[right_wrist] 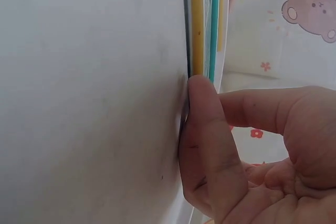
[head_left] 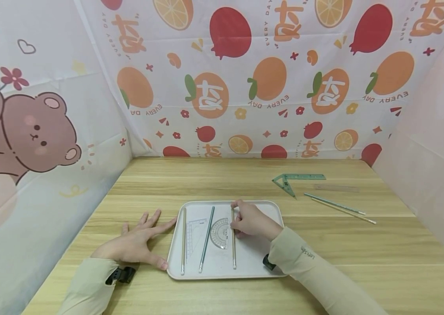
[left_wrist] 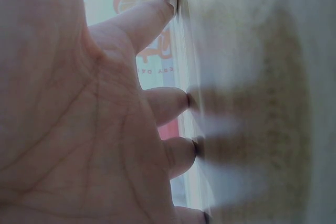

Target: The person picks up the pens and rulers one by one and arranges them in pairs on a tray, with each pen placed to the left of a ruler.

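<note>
A white tray lies on the table. My left hand is spread beside it, thumb and index fingertip at its left rim; the left wrist view shows the palm and the other fingertips down on the tabletop. Over the tray, my right hand pinches a yellow pencil that lies lengthwise there; the right wrist view shows the fingers at this pencil. Left of it lie a clear protractor, a teal pencil, a clear set square and another yellow pencil.
Beyond the tray to the right lies a green ruler set with an angled end. Near it are a clear ruler, a teal pencil and a yellow pencil. Printed cloths hang around the wooden table.
</note>
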Tool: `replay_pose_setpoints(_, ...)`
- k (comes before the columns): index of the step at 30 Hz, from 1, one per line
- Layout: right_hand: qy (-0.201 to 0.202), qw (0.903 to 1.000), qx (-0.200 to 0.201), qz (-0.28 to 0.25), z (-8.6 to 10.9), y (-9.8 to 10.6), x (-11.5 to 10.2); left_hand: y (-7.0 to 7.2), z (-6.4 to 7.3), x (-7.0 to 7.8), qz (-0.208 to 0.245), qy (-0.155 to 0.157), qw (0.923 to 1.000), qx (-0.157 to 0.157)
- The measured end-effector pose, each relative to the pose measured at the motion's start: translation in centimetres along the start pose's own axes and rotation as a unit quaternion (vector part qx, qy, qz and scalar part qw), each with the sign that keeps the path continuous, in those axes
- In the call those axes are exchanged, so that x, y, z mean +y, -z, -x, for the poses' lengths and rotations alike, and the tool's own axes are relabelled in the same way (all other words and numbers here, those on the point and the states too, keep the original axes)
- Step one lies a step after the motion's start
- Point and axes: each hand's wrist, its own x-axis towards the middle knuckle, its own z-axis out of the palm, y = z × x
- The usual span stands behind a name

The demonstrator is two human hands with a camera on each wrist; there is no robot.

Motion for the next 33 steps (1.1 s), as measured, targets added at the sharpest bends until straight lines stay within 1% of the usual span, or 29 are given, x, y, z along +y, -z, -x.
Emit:
replay_pose_setpoints(13,-0.002,0.9996,-0.004,-0.026,0.06,0.19,0.03,0.04,-0.09,-0.14,0.002,-0.002,1.0,-0.003)
replay_pose_setpoints(20,0.001,0.9998,-0.004,-0.02,0.07,0.27,-0.18,0.05,-0.07,-0.16,0.0,-0.002,1.0,-0.003)
replay_pose_setpoints(26,-0.004,0.9995,-0.006,-0.031,0.05,0.22,-0.22,0.05,-0.01,-0.07,0.002,0.0,1.0,-0.003)
replay_pose_setpoints(33,-0.004,0.9994,-0.014,-0.03,0.53,0.26,-0.5,0.0,0.05,0.03,0.002,0.004,1.0,-0.004)
